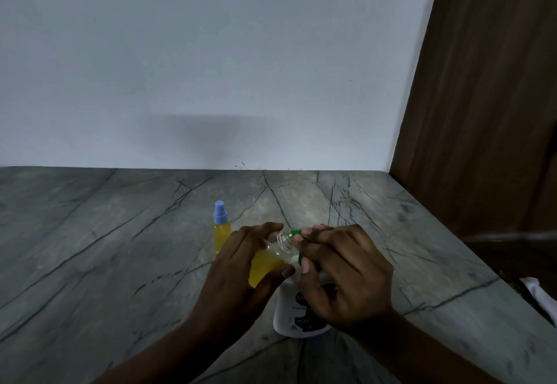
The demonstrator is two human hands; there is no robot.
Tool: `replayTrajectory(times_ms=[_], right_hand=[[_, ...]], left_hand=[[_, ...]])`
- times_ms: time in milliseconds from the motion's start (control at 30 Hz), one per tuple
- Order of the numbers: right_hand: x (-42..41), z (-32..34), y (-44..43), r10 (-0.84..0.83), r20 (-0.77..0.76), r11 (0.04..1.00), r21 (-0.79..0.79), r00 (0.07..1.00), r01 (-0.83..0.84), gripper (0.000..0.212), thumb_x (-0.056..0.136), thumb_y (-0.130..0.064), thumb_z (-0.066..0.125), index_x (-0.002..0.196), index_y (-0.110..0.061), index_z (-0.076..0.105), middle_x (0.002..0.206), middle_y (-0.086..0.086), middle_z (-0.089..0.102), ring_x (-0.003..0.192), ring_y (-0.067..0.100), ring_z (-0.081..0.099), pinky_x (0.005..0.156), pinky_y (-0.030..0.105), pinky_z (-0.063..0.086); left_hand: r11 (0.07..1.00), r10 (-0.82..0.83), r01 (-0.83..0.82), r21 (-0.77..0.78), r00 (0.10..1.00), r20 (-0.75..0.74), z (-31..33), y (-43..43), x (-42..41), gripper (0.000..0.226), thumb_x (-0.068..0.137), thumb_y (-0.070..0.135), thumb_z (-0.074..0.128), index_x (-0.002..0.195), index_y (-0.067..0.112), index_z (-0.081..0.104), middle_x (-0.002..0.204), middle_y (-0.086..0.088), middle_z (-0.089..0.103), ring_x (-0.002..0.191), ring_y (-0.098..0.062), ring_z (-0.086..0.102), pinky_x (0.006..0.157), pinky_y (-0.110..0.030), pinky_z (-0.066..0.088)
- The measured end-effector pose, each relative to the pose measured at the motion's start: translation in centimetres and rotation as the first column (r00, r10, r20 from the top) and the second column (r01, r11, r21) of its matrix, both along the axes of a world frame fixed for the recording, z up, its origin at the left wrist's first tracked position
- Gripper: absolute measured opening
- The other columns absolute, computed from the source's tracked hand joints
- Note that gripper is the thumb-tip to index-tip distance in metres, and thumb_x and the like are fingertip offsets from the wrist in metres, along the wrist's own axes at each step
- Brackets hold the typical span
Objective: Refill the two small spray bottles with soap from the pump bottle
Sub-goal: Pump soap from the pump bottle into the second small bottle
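**Two hands at the open neck of a small spray bottle, above a grey stone counter**

Your left hand (241, 266) is wrapped around a small clear spray bottle (268, 263), fingers behind it and thumb in front. You hold it in the air over the middle of the counter (120, 248), towards the near edge. Yellow liquid fills its lower body.

The bottle is tilted. Its base sits low and left in your palm, and its bare threaded neck (284, 240) points up and to the right. Your right hand (340, 272) meets it there, pinching a green piece (300, 258) just beside the neck. This is probably the bottle's own spray top, but your fingers hide most of it. It isn't clear whether the top is going on or coming off. The next move depends on lining the green piece up with the bottle's slanted axis, and your right hand is the nearer one to do that.

The white pump bottle (301, 320) stands upright on the counter directly beneath your right hand, so its pump head is hidden. The second spray bottle (222, 233) has a blue top and also holds yellow liquid. It stands upright just beyond your left hand, on the side of the far edge.
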State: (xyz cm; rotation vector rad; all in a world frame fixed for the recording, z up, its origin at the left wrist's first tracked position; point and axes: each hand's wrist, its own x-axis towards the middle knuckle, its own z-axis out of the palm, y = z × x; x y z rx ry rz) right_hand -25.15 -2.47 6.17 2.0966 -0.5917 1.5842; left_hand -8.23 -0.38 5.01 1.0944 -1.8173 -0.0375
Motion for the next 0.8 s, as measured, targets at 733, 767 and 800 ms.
replayTrajectory(times_ms=[733, 767, 800], right_hand=[[-0.6, 1.5, 0.3, 0.019, -0.026, 0.998, 0.068, 0.999, -0.017, 0.023, 0.086, -0.015, 0.056, 0.086, -0.002, 0.076, 0.087, 0.008, 0.072, 0.080, 0.021, 0.066, 0.070, 0.028, 0.050], [-0.6, 1.6, 0.3, 0.016, -0.024, 0.997, 0.070, 1.000, -0.014, 0.023, 0.086, -0.015, 0.056, 0.086, -0.002, 0.076, 0.087, 0.008, 0.072, 0.079, 0.021, 0.066, 0.070, 0.027, 0.050], [-0.5, 1.7, 0.3, 0.013, -0.021, 0.997, 0.070, 1.000, -0.012, 0.023, 0.086, -0.014, 0.056, 0.086, -0.002, 0.076, 0.087, 0.008, 0.071, 0.078, 0.020, 0.065, 0.070, 0.026, 0.049]], left_hand=[[0.999, -0.045, 0.046, 0.008, 0.998, -0.035, 0.9, 0.2, -0.1, 0.043, 0.082, 0.050, 0.056, 0.121, 0.032, 0.050, 0.114, 0.022, 0.051, 0.102, 0.007, 0.051, 0.082, -0.004, 0.038], [0.999, -0.043, 0.043, 0.010, 0.999, -0.033, 0.9, 0.2, -0.1, 0.043, 0.082, 0.051, 0.055, 0.121, 0.034, 0.049, 0.114, 0.022, 0.051, 0.102, 0.007, 0.051, 0.082, -0.005, 0.038], [0.999, -0.040, 0.040, 0.014, 0.999, -0.032, 0.9, 0.2, -0.1, 0.043, 0.082, 0.052, 0.055, 0.121, 0.035, 0.048, 0.115, 0.022, 0.051, 0.102, 0.007, 0.051, 0.082, -0.005, 0.038]])
